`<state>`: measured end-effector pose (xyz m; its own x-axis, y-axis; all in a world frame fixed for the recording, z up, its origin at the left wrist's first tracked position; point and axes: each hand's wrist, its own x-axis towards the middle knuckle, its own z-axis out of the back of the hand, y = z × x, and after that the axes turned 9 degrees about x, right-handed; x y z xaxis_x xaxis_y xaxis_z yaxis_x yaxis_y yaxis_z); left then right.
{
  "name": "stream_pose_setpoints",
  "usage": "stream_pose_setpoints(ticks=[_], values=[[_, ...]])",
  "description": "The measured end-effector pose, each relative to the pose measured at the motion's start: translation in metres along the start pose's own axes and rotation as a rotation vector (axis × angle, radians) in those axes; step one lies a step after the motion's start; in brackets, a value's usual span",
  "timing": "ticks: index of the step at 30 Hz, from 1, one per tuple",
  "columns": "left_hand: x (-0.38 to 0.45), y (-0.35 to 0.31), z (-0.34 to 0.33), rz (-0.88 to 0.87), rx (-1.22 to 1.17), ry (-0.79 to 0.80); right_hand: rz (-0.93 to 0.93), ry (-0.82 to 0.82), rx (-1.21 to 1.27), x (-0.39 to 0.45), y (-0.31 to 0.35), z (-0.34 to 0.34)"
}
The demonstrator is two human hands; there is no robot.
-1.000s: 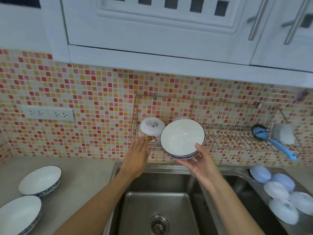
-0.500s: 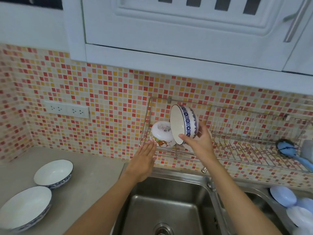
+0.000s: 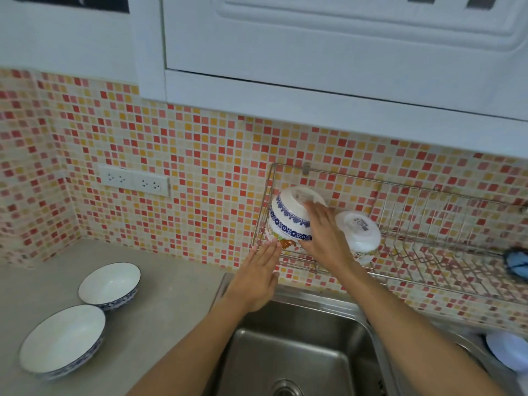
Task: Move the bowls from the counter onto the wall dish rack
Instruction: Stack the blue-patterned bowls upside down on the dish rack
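Observation:
A white bowl with a blue pattern [image 3: 288, 217] lies upside down at the left end of the wire wall rack [image 3: 428, 247]. My right hand [image 3: 323, 238] is shut on its right side. Under it, only the edge of a bowl with orange decoration [image 3: 285, 243] shows. A small white bowl [image 3: 358, 232] rests upside down just right of my right hand. My left hand [image 3: 257, 278] is flat and holds nothing, fingertips at the rack's front left corner. Two blue-rimmed bowls, one nearer the wall [image 3: 110, 284] and one nearer me [image 3: 63, 338], stand upright on the grey counter [image 3: 171, 295].
A steel sink [image 3: 294, 361] lies below the rack. A blue brush [image 3: 515, 260] rests at the rack's right end. Pale lids [image 3: 508, 352] lie at the lower right. A wall outlet [image 3: 134, 181] sits left of the rack, and white cabinets [image 3: 314, 52] hang overhead.
My right hand turned the blue-patterned bowl over and brought it down at the rack's left end. My left hand stayed near the rack's corner. The view shifted left.

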<state>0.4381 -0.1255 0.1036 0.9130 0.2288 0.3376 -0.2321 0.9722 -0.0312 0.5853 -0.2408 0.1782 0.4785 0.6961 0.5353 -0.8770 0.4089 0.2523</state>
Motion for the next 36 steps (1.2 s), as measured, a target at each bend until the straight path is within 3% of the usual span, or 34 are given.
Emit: stream_pose_setpoints(ticks=[12, 36], values=[[0.001, 0.001, 0.0, -0.005, -0.017, 0.002, 0.036, 0.203, -0.168, 0.018, -0.013, -0.017], [-0.002, -0.003, 0.002, 0.019, -0.04, 0.005, -0.012, 0.347, -0.001, 0.019, -0.022, -0.019]])
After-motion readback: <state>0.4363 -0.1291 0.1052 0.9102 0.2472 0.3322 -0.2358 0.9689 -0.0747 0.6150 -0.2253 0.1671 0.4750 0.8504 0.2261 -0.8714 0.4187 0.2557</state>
